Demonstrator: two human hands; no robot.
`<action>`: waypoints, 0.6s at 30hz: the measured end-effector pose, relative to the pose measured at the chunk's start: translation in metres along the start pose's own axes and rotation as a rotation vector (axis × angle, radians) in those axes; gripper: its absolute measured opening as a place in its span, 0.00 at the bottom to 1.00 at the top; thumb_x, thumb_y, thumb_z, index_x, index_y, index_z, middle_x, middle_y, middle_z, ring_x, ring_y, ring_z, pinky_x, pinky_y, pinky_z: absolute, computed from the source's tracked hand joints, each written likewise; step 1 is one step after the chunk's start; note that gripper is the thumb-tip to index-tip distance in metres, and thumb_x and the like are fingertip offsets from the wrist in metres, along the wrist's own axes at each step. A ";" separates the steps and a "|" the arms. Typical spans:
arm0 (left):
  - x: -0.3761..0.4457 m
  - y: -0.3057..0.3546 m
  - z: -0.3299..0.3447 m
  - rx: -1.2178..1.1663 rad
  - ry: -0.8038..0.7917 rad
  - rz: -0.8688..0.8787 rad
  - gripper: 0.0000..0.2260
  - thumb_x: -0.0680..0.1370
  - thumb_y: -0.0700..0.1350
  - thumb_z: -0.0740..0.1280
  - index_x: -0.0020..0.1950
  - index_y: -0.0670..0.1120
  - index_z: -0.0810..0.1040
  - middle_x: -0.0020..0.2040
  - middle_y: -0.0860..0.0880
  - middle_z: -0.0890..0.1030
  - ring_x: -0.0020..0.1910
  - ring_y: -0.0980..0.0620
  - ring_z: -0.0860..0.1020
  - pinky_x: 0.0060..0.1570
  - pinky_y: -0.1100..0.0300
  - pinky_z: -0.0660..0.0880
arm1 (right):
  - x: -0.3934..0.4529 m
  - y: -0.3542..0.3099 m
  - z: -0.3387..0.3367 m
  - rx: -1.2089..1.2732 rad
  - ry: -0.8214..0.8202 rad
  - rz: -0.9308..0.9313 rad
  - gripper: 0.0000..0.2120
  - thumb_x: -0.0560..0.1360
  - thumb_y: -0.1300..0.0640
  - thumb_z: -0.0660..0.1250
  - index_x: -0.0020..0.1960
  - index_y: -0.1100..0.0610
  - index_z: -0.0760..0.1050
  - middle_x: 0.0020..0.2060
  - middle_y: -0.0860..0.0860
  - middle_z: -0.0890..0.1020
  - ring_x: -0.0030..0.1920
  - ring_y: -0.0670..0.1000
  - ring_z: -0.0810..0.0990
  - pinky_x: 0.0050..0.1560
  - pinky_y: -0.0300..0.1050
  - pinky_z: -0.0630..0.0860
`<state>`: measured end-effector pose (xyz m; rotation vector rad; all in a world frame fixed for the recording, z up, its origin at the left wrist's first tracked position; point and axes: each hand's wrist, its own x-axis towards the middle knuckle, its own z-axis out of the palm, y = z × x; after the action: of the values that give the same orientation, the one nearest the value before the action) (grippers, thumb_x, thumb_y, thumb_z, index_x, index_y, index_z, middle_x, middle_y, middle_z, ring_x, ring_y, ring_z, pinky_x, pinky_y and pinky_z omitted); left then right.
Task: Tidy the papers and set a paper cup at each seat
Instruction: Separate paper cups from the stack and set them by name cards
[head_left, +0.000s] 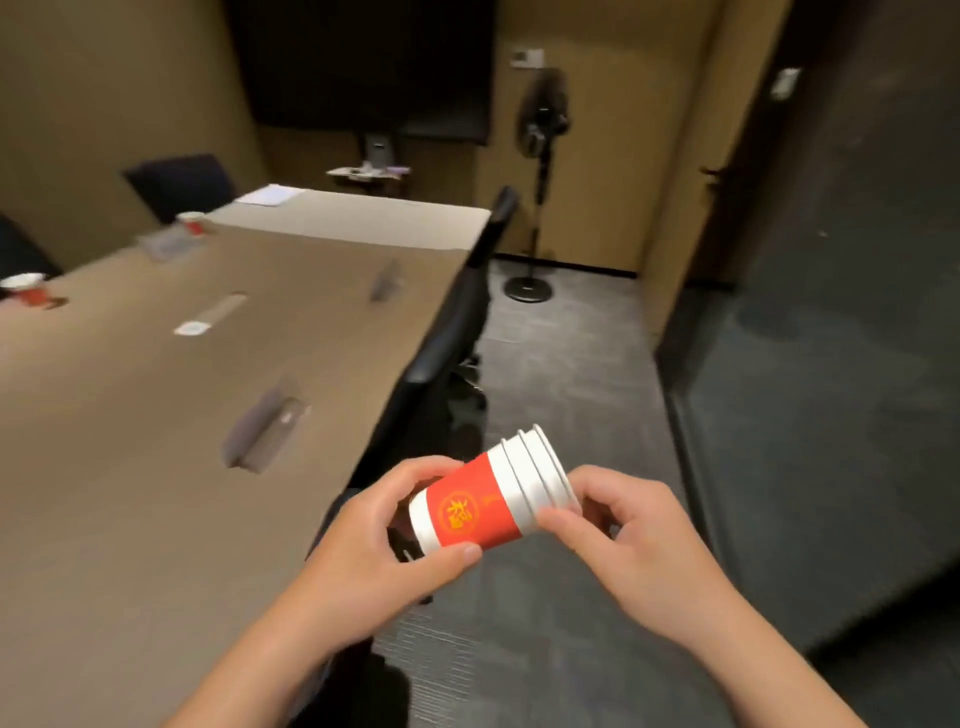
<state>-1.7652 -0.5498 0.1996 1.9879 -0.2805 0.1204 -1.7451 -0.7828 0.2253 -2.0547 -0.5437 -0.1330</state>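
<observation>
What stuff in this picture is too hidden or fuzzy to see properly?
- Stack of paper cups, head view: the base is covered by the left hand, and the rims crowd together, so the count is unclear.
- Papers at the table's far end: too small and blurred to read.
- Left cup: blurred, right at the picture's edge.
- Right hand: its fingertips curl behind the rims.

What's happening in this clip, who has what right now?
A person stands beside a long table holding a nested stack of red paper cups on its side. The left hand grips the base end and the right hand pinches the rims, seemingly to peel one off. Two cups already stand along the table's far side, and papers lie at its far end.
</observation>
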 end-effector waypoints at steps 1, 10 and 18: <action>0.006 -0.003 -0.008 0.000 0.048 -0.029 0.25 0.65 0.51 0.77 0.61 0.60 0.76 0.58 0.56 0.82 0.56 0.54 0.81 0.54 0.59 0.79 | 0.020 0.001 0.004 0.009 -0.048 -0.048 0.10 0.71 0.50 0.69 0.33 0.47 0.72 0.27 0.46 0.69 0.30 0.42 0.65 0.31 0.37 0.63; 0.043 -0.085 -0.080 0.024 0.375 -0.219 0.28 0.65 0.54 0.76 0.64 0.56 0.77 0.60 0.59 0.81 0.61 0.59 0.79 0.61 0.65 0.74 | 0.198 0.026 0.094 0.089 -0.418 -0.262 0.13 0.65 0.48 0.76 0.33 0.54 0.75 0.25 0.45 0.69 0.28 0.42 0.65 0.30 0.35 0.61; 0.028 -0.150 -0.145 0.005 0.659 -0.471 0.25 0.66 0.51 0.75 0.62 0.62 0.75 0.59 0.61 0.81 0.58 0.58 0.80 0.57 0.67 0.75 | 0.307 0.016 0.211 0.196 -0.780 -0.457 0.12 0.74 0.59 0.73 0.36 0.45 0.78 0.30 0.39 0.76 0.33 0.40 0.73 0.36 0.30 0.65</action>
<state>-1.6940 -0.3625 0.1348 1.8524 0.6060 0.4558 -1.4896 -0.5126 0.1967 -1.7086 -1.4387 0.4590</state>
